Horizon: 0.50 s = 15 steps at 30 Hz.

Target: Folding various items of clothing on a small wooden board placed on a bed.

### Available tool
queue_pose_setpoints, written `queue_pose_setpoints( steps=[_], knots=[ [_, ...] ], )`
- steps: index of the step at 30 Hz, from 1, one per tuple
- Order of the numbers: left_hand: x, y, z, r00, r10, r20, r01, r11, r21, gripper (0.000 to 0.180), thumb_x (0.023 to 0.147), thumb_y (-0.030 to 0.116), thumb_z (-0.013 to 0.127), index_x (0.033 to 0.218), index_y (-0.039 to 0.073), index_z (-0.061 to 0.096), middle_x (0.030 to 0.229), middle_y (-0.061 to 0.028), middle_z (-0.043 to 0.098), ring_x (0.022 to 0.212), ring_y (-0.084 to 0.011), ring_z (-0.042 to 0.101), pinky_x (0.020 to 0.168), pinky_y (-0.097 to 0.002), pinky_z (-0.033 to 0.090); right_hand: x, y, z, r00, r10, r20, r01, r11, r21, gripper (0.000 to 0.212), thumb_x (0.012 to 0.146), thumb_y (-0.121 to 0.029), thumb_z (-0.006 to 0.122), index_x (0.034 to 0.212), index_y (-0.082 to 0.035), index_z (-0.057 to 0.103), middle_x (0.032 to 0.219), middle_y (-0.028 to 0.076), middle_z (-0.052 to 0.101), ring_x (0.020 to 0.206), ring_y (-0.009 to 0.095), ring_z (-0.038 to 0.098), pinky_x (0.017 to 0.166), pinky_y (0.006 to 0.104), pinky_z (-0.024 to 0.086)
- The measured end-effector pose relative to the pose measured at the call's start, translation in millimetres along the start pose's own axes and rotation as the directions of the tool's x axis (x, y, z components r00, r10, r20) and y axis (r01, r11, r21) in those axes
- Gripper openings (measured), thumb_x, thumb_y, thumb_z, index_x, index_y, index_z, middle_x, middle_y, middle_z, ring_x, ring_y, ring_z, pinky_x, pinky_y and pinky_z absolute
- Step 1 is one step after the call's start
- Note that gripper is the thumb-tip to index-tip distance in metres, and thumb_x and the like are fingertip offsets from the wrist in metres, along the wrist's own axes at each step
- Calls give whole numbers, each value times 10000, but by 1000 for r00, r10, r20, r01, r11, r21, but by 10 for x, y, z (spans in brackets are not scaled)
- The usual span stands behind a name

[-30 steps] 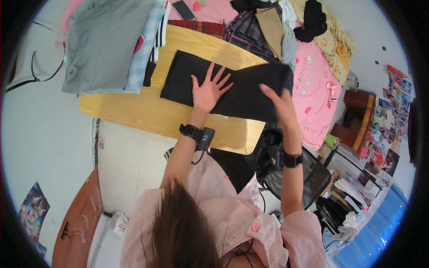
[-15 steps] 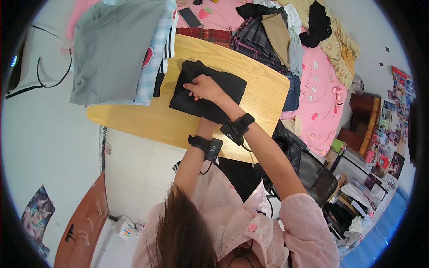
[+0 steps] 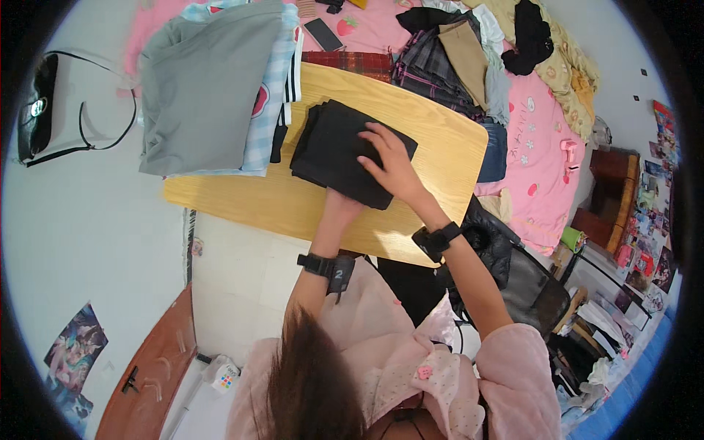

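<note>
A black garment [image 3: 330, 143], folded into a compact rectangle, lies on the light wooden table [image 3: 433, 235]. My right hand [image 3: 394, 167] rests over its right part, fingers spread and holding nothing. At the garment's near edge, my left hand [image 3: 343, 205] reaches underneath; its fingers are hidden by the cloth. Both wrists carry black strapped-on devices.
A pile of folded clothes with a grey garment [image 3: 213, 88] on top covers the table's left end. Beyond the table, a pink bed [image 3: 532, 172] holds a plaid skirt [image 3: 433, 73], other clothes and a phone [image 3: 323, 34]. A black mesh chair [image 3: 532, 290] stands at the right.
My right hand has opened from a pinched, curled shape and moved right across the black garment. The garment's top now looks flatter and neater. My left hand stays at the near edge.
</note>
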<state>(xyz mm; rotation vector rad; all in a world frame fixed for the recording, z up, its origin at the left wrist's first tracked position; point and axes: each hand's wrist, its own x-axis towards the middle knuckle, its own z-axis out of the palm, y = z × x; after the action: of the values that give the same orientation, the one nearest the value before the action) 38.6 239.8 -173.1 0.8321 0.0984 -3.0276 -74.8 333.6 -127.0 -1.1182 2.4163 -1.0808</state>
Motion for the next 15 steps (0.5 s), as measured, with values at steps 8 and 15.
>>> queue_pose_setpoints(
  steps=[8,15],
  knots=[
    [-564,1009,-326,896,-420,146,292,803,519,383,956,316,350,921,16,585,1049,-177,614,947,-248,622,868,-349,483,-227,100,-116,959,221,-180,-205,974,100,380,857,-98,567,1218,-28,471,1298,189,419,1205,354,407,1009,410,341],
    [-123,596,803,859,223,460,-387,-306,870,358,963,269,364,1116,24,575,1200,-130,556,1154,-257,499,1017,-433,335,-174,-150,228,954,121,-275,-164,976,-142,423,909,-179,499,1277,14,420,1339,186,391,1300,327,311,1087,445,212]
  ],
)
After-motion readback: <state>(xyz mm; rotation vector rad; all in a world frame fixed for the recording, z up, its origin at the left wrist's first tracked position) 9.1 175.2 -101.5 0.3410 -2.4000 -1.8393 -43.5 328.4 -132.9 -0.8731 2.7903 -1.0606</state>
